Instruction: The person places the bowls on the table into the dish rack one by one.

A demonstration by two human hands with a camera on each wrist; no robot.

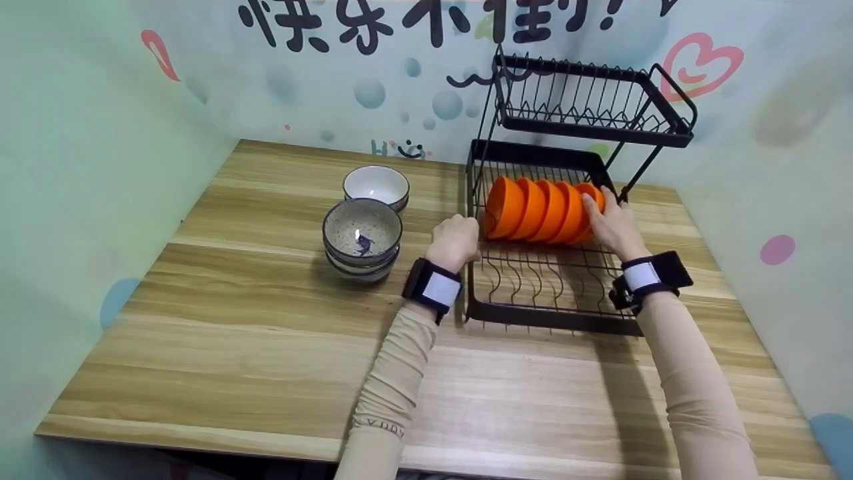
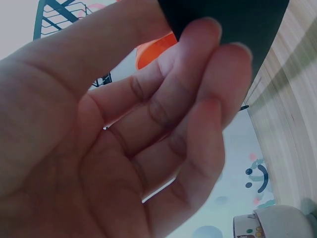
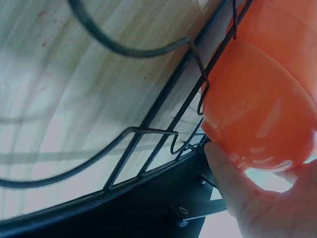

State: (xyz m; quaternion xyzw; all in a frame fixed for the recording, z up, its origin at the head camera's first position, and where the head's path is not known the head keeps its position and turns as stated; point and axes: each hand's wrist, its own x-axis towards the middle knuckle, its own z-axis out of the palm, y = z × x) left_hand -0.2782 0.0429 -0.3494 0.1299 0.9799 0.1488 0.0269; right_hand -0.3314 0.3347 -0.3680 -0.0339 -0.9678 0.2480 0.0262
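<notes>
A two-tier black wire dish rack (image 1: 553, 317) stands at the right of the table. On its lower tier several orange bowls (image 1: 508, 207) stand on edge in a row. My left hand (image 1: 455, 241) grips the rack's left rim; in the left wrist view its fingers curl around the dark rim (image 2: 228, 20). At the right end of the row, my right hand (image 1: 614, 227) holds the last orange bowl (image 3: 257, 109), its thumb and fingers around the bowl's base. That bowl leans against its neighbours, and my fingers partly hide it.
Left of the rack sits a stack of speckled grey bowls (image 1: 362, 233) with blue rims. Just behind it are stacked white bowls (image 1: 376, 183). The rack's upper tier (image 1: 593, 129) overhangs the back of the lower one. Walls (image 1: 766, 153) border the wooden table (image 1: 253, 360).
</notes>
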